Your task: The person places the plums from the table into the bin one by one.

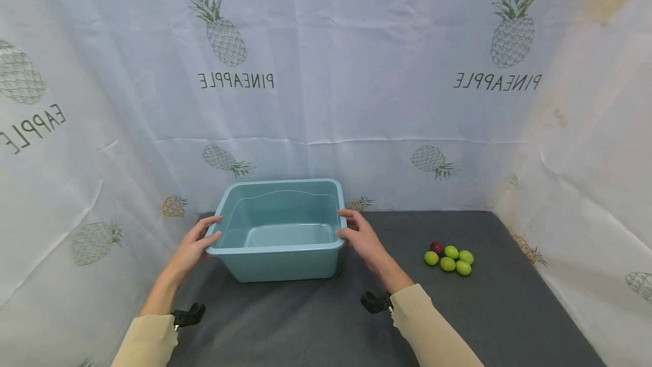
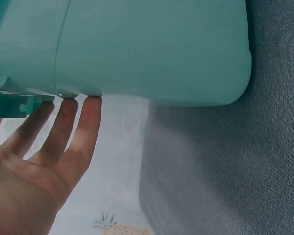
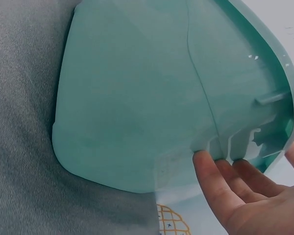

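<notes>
A light blue plastic basin [image 1: 280, 265] stands on the dark cloth, and its inside shows nothing in it. My left hand [image 1: 192, 247] grips the rim at the left end, with thumb and fingertips over the edge. At the right end, my right hand [image 1: 363, 238] holds the rim in the same way. From the left wrist view, the fingers [image 2: 63, 132] touch the basin's outer wall [image 2: 152, 49] under the rim. The right wrist view likewise has fingertips [image 3: 208, 171] against the outer wall [image 3: 122, 98], below the overhanging rim.
Several small green fruits [image 1: 447, 264] and one dark red fruit [image 1: 436, 248] lie grouped on the dark cloth [image 1: 489, 310], right of the basin. White curtains [image 1: 326, 101] printed with pineapples hang behind and at both sides. Each wrist wears a black strap [image 1: 189, 315].
</notes>
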The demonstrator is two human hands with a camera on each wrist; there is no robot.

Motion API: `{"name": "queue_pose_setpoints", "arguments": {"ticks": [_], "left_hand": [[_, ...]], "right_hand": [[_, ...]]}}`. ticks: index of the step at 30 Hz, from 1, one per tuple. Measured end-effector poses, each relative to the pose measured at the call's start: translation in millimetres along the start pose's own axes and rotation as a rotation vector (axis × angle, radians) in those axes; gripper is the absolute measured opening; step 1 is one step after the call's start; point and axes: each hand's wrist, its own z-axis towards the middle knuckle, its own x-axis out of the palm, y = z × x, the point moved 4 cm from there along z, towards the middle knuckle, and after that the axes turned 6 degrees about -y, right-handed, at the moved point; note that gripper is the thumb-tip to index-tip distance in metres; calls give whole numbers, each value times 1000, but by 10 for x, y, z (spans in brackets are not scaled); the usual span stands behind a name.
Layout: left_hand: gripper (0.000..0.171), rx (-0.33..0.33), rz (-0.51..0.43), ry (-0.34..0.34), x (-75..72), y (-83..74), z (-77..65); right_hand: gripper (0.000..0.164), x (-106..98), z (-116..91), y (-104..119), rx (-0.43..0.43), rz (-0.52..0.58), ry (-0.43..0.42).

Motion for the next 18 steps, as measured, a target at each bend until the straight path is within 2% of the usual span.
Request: {"name": "queue_pose_setpoints", "arguments": {"ticks": [7,18], "left_hand": [[57,-20,-28,16,104,-51,25],[58,-6,-47,48,213,-69,94]], "right_hand": [[52,-114,-22,-22,14,16,-7],[53,-284,-37,-18,8,13,21]]}}
